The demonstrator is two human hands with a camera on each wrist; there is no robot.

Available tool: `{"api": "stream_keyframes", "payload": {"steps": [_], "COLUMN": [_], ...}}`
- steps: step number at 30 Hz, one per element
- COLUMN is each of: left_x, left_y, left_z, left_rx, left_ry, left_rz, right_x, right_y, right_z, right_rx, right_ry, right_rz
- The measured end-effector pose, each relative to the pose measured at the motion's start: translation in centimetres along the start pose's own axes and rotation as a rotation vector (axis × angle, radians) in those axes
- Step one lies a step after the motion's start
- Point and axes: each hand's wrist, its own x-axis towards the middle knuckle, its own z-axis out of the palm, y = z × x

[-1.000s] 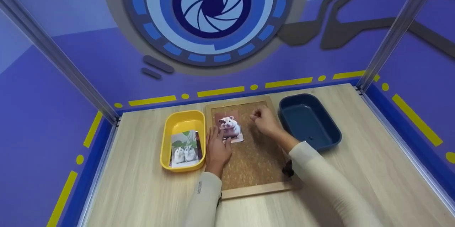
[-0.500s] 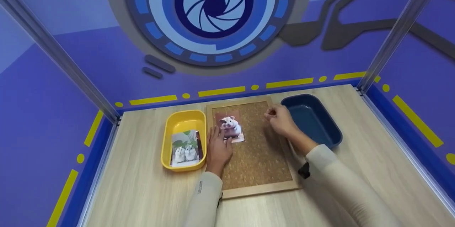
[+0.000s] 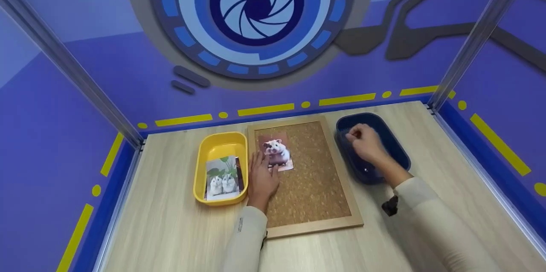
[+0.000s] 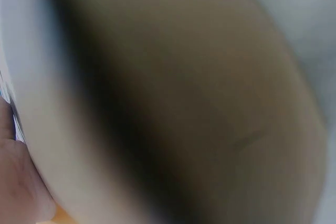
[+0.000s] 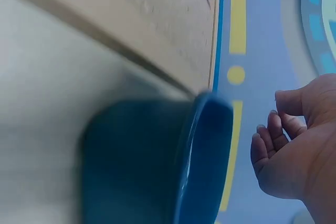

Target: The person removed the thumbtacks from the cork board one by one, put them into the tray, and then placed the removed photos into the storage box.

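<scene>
My left hand [image 3: 263, 180] lies with extended fingers on the cork board [image 3: 315, 186], touching the lower left part of a hamster photo [image 3: 278, 151]. Over the dark blue tray [image 3: 394, 148] hovers my right hand [image 3: 366, 144]. Its fingers are curled, with the thumb near the index finger; I see nothing between them, though something tiny could be hidden. In the right wrist view the right hand [image 5: 294, 140] shows beyond the tray's blurred wall [image 5: 136, 161]. Blurred sleeve fills most of the left wrist view, with part of the left hand [image 4: 21, 182] at the edge.
Left of the board stands a yellow tray [image 3: 199, 169] with photos, the top one a picture of two hamsters [image 3: 222, 180]. A wooden frame [image 3: 315, 226] edges the board. Patterned walls [image 3: 106, 76] enclose the wooden table [image 3: 170, 238]. A small glint shows in the blue tray.
My right hand has moved right, from above the cork board to over the blue tray, its fingers still curled. The left hand and the photo stay in place.
</scene>
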Motion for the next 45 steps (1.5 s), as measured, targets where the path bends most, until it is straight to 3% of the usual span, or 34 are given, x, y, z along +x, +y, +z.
{"api": "stream_keyframes", "payload": {"steps": [8,16,22,25,31,37,45], "left_x": [-0.1,0.0,-0.1,-0.1,0.0,-0.1,-0.1], "left_y": [0.2,0.5,0.6,0.5,-0.1,-0.1,-0.2], "left_z": [-0.2,0.3,0.4,0.3,0.6,0.2,0.3], "left_rx": [-0.017,-0.026,-0.022,-0.026,-0.012,-0.017,-0.023], "left_ry": [-0.009,-0.016,-0.029,-0.005,0.059,0.020,0.009], "left_rz": [-0.033,-0.024,-0.042,-0.015,0.041,-0.011,-0.019], "right_x": [-0.5,-1.5,-1.9,-1.9,-1.4,-1.5,-1.5], "right_y": [2.9,5.0,6.1,6.5,7.1,6.8,5.8], "right_z": [-2.2,-3.4,-3.6,-3.7,-3.6,-3.5,-3.7], "right_rx": [-0.082,-0.216,-0.290,-0.340,-0.414,-0.427,-0.434], "right_ry": [-0.062,-0.153,-0.281,-0.328,-0.372,-0.380,-0.377], "right_rz": [0.046,0.068,0.086,0.080,0.047,0.054,0.066]}}
